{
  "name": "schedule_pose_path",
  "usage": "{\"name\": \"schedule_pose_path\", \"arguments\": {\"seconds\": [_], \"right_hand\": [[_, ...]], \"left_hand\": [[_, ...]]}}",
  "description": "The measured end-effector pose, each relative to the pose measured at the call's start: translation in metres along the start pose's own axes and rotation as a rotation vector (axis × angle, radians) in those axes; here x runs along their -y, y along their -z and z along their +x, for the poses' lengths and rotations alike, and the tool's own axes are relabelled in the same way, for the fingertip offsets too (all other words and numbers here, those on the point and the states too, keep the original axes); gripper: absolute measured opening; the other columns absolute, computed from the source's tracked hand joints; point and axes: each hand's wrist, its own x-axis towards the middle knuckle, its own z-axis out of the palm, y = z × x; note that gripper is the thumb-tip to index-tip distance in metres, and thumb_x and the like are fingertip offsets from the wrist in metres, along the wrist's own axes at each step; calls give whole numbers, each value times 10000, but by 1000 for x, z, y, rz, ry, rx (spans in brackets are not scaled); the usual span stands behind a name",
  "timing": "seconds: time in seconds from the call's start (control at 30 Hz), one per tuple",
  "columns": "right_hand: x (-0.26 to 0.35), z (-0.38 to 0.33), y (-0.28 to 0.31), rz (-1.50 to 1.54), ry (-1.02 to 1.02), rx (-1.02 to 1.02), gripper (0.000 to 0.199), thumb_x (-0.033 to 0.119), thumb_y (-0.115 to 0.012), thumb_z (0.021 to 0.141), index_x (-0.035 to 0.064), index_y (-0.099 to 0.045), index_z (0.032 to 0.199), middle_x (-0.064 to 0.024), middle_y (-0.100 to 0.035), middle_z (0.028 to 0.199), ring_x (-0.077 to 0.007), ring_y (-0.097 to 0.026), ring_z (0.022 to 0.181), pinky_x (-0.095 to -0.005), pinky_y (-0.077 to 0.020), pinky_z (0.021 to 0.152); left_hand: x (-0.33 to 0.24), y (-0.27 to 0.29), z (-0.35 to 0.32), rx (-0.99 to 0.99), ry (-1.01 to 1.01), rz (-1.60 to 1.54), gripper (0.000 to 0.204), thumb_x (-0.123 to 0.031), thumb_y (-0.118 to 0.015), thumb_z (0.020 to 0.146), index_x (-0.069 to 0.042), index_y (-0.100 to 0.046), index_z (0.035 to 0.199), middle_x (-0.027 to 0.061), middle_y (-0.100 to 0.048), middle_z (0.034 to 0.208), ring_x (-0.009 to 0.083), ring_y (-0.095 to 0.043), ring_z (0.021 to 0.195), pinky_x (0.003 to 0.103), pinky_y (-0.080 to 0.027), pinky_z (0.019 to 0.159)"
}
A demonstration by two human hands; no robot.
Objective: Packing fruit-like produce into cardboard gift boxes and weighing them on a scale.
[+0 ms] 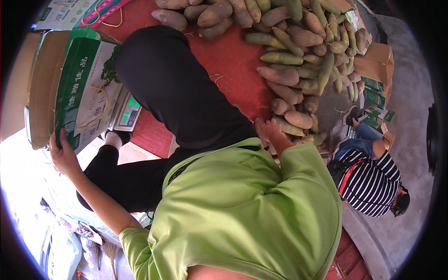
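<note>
At the left, my left hand point(63, 154) is closed on the near edge of a green and white cardboard box point(77, 86) with a yellow cord handle. That box stands tilted on a digital scale point(129, 113) with a lit green display. My right hand point(269, 130) is at the near edge of a large pile of root vegetables, its bent fingers a little apart on the red surface. Nothing shows between them. Beside it lie a pinkish-brown root point(298, 119) and a long green root point(288, 127), partly covered by my wrist.
The pile point(303, 51) spreads over the red surface point(233, 70) at the far right. More cartons point(375, 67) stand beyond it. A person in a striped shirt point(368, 184) crouches at the right. My bent knee point(149, 56) rises between box and pile. A broom point(110, 252) is at lower left.
</note>
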Motion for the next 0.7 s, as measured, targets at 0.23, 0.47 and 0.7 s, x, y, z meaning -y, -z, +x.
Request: {"name": "schedule_pose_path", "arguments": {"seconds": [0.23, 0.47, 0.7], "right_hand": [[3, -4, 1, -229, 61, 16, 444, 180, -655, 740, 108, -563, 1169, -94, -490, 1207, -297, -437, 1177, -431, -439, 905], [-19, 18, -40, -19, -151, 89, 456, 136, -687, 734, 97, -534, 1163, -148, -493, 1249, -329, -508, 1157, -430, -457, 930], [-27, 19, -36, -29, -46, 51, 438, 117, -700, 688, 93, -539, 1095, -159, -603, 1077, -364, -578, 1047, -427, -485, 876]], "left_hand": [[-3, 2, -1, -30, -47, -31, 281, -338, -612, 866, -117, -650, 1036, 68, -662, 969, 247, -632, 866, 338, -468, 754], [-8, 2, -2, -25, -81, -90, 241, -283, -618, 864, -96, -645, 1014, 81, -661, 942, 261, -632, 851, 344, -470, 749], [-16, 9, -1, 10, -68, -124, 188, -257, -600, 867, -127, -652, 993, 73, -664, 905, 249, -636, 829, 334, -477, 710]]}}
